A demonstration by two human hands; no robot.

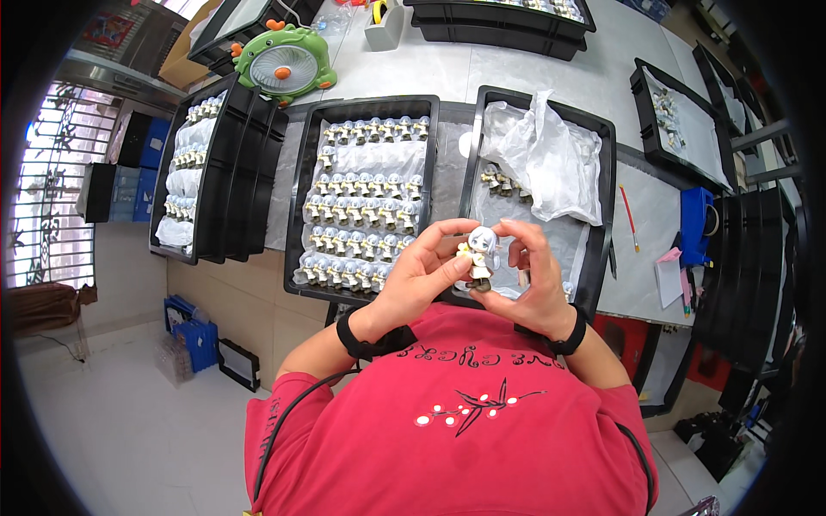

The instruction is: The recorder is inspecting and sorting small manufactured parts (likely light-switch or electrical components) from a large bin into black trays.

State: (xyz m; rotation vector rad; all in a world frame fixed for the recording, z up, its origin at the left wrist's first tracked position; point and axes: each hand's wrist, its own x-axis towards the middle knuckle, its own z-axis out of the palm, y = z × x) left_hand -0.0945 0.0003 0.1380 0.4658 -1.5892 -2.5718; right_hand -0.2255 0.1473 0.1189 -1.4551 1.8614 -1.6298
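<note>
Between my two hands, close to my chest, is a small figurine point(482, 256) with pale hair, a white outfit and dark feet, held upright. My left hand point(430, 265) pinches it from the left side. The fingers of my right hand point(535, 277) curl round its right side, with a fingertip at the head and the thumb by the feet. Below and behind my hands lies a black tray point(610, 172) lined with white plastic sheeting point(564, 163), with several figurines point(503, 183) partly under the sheet. Left of it, another black tray point(433, 112) holds rows of matching figurines point(366, 185).
Stacked black trays point(258, 138) of figurines stand at the far left, beside a green animal-shaped fan point(284, 67). More trays point(508, 36) sit at the back and right point(688, 129). A red brush point(630, 215), a blue tape dispenser point(695, 225) and a notepad point(668, 279) lie at right.
</note>
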